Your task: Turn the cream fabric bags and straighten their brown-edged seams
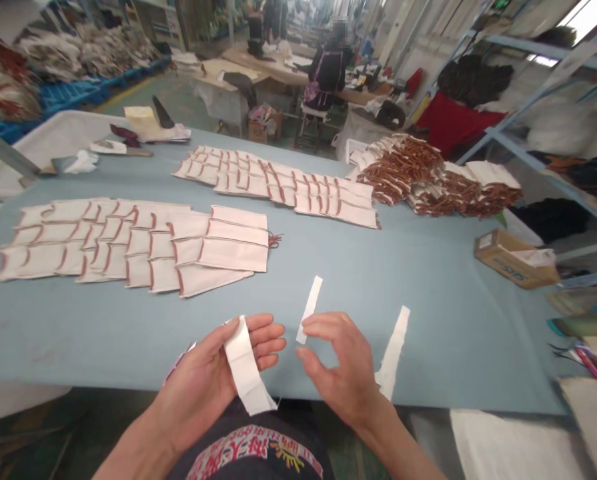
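Note:
My left hand [218,373] holds a white paper strip [245,368] pinned under the thumb across the palm; its lower end hangs over the table edge. My right hand [339,367] pinches a narrower white strip [310,308] between thumb and forefinger, the strip standing up over the table. Another white strip [393,350] lies on the table just right of my right hand. Both hands hover at the near edge of the blue-grey table [403,267].
Two overlapping rows of cream cloth pieces with rust-brown trim lie on the table, one to the left [138,243], one further back [283,183]. Stacked bundles [438,177] sit at the far right. A cardboard box [513,259] rests beyond the right edge. A seated person [325,73] works in the background.

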Available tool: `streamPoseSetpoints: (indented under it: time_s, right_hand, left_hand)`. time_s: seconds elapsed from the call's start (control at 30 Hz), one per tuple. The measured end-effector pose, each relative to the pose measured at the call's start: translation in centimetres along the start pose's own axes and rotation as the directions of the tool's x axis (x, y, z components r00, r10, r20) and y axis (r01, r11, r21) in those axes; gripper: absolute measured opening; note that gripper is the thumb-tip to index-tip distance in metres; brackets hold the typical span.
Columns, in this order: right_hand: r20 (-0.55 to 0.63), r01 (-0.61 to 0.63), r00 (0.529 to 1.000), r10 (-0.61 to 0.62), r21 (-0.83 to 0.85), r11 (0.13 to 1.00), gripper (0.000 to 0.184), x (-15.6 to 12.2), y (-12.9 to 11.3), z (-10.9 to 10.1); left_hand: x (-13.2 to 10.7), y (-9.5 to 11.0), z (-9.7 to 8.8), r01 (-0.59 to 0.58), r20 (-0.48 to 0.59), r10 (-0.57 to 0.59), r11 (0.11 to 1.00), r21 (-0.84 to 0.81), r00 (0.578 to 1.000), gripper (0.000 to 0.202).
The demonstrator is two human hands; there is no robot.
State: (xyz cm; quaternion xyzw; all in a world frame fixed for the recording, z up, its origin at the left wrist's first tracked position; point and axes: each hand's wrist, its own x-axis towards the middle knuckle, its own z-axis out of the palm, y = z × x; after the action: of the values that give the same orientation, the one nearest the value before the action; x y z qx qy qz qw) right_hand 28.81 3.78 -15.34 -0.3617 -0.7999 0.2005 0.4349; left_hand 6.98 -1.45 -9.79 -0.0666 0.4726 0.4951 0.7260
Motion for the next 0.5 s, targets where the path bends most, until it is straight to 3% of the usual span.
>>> streamPoseSetpoints:
  time_s: [0.07,0.17,0.27,0.5]
  right_hand:
    - [0.069,0.208,0.976,-0.205,-0.040,0.977,0.020,1.6,-3.9,-0.2]
    - [0.145,0.292,0.950,-0.276,-0.107,0.950,0.019,3.1,-6.6,0.9]
    - [0.188,0.289,0.947,-0.261,-0.145,0.946,0.019,3.2,-6.6,2.4]
    - [0.169,0.280,0.954,-0.248,-0.201,0.939,0.016,2.0,-6.2,3.8]
  left_hand:
    - [-0.3,0.1,-0.3,0.028,0.063,-0.027,1.000,-0.008,0.998,0.039]
    - [-0.5,-0.1,-1.3,0.077,0.225,-0.071,0.997,-0.016,0.972,0.036]
    - [-0.4,-0.4,-1.9,0.082,0.307,-0.073,0.996,-0.019,0.949,0.029]
    - [-0.2,-0.8,-2.3,0.101,0.323,-0.105,0.994,0.028,0.941,0.027]
